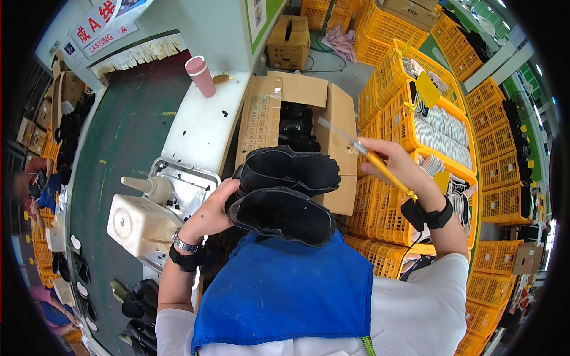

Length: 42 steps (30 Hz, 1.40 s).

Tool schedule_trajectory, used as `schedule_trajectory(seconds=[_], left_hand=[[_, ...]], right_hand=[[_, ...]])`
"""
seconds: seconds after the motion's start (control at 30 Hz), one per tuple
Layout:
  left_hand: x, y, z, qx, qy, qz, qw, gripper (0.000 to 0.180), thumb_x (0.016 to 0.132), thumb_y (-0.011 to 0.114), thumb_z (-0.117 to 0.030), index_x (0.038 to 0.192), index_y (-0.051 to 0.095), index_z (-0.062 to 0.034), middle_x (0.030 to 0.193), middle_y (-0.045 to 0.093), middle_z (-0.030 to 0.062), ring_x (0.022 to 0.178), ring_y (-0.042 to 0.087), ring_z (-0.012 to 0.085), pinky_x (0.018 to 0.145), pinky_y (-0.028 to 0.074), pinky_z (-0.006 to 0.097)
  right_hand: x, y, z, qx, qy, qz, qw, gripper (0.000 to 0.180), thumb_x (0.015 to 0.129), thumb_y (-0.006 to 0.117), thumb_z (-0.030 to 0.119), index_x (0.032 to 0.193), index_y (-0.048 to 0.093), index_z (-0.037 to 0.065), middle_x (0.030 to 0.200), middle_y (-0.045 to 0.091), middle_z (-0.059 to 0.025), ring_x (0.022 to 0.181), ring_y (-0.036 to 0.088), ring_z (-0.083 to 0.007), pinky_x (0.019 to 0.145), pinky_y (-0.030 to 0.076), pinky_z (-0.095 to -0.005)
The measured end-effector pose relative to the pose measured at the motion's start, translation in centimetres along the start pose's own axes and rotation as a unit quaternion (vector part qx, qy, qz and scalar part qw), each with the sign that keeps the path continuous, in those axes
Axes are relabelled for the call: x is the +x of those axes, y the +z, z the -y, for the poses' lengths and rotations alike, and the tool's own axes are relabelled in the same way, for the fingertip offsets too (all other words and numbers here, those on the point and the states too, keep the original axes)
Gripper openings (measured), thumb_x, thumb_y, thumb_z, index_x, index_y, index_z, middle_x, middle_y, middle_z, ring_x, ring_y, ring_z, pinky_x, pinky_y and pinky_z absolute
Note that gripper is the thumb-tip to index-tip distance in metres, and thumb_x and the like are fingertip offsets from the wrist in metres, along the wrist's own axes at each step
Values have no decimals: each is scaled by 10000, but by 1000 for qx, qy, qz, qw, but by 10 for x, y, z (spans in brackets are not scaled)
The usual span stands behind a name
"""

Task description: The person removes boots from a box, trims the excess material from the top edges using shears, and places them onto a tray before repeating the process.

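Note:
Two black shoe uppers (285,213) are held side by side over my blue apron (285,291), their openings facing up. My left hand (209,209) is closed around their left ends, and its fingers are partly hidden behind them. In my right hand (389,163) is a utility knife (385,169) with a yellow handle and a long, thin pale blade. The blade points up and left, apart from the uppers. Just beyond the uppers stands an open cardboard box (261,118) with black glossy items inside.
Left of me are a metal tray (202,175), a white square container (127,222) and a nozzle bottle (155,188). A pink cup (202,80) stands on the white ledge beside a green conveyor belt (113,160). Stacked yellow crates (380,207) holding striped pieces line my right.

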<state>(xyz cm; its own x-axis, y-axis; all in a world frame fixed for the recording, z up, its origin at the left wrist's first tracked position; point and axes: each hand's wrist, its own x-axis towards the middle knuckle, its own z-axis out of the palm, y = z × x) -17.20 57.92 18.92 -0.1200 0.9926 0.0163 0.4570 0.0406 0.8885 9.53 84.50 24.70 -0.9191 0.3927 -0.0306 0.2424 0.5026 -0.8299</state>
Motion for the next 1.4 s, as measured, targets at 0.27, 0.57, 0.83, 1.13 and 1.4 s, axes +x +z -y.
schedule_trajectory(seconds=[0.27,0.57,0.83,1.13,1.4], left_hand=[[-1,0,0,1,-21,-12,1000,518,694,739,-77,1147,496,-22,1081,527,132,1034,519,292,891,417,330],[-2,-2,-10,34,-27,-2,999,528,703,732,-87,1171,494,-30,1092,522,143,1045,518,318,891,421,340],[-2,-1,-10,50,12,-42,998,519,699,726,-76,1162,498,-28,1084,517,155,1035,519,338,878,426,348],[-2,-2,-9,69,5,-45,997,495,703,718,-72,1146,501,-32,1063,517,151,1011,527,344,861,431,352],[0,-3,-14,73,22,-44,996,487,714,709,-73,1152,497,-34,1098,502,154,1033,517,350,873,427,357]], right_hand=[[0,11,28,-108,-97,118,982,365,787,648,88,1149,603,109,713,534,-103,626,531,-231,578,434,-325],[-1,18,30,-122,-67,141,980,370,769,643,70,1136,608,93,800,593,-131,659,550,-250,602,448,-328],[-8,22,32,-123,-65,114,984,394,774,630,59,1161,595,122,794,568,-105,669,563,-241,603,449,-321],[-9,28,28,-89,-56,125,987,390,774,643,76,1159,589,113,754,553,-109,656,549,-252,598,439,-325],[-8,35,21,12,-79,130,988,377,783,670,122,1145,583,60,798,610,-130,678,571,-259,640,453,-307]])
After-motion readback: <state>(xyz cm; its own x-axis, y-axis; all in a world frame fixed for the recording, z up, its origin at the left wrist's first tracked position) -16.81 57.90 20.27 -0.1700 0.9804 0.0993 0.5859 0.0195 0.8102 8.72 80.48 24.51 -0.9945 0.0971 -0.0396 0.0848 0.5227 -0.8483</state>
